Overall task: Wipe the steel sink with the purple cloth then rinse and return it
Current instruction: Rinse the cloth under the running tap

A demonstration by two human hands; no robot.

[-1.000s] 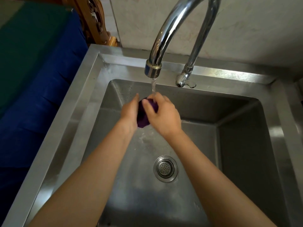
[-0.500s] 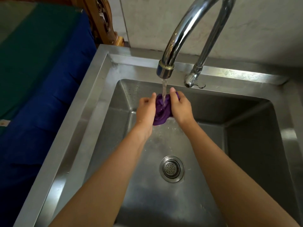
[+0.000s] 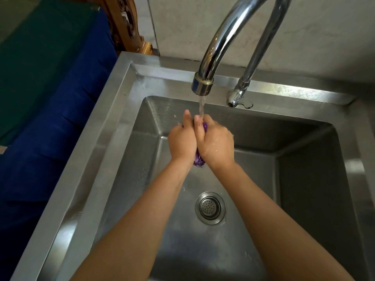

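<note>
- Head view, hands: your left hand (image 3: 182, 142) and right hand (image 3: 215, 145) are pressed together, both clamped round the purple cloth (image 3: 198, 161). It is wadded between your palms, likely so you can squeeze rinse water through it.
- Head view, position: the cloth sits under the faucet (image 3: 203, 86) stream, over the steel sink (image 3: 113, 118) basin, so runoff falls toward the drain strainer (image 3: 210, 207).
- Head view, room: the basin walls stand well apart from your hands; the spout hangs close above your fingertips.

Blue fabric (image 3: 50, 128) down left side of frame, creased in folds. Green fabric (image 3: 36, 57) at upper left, lying over blue. Carved wooden post (image 3: 129, 27) at top, left of centre. Pale marbled wall (image 3: 324, 37) across upper right.
</note>
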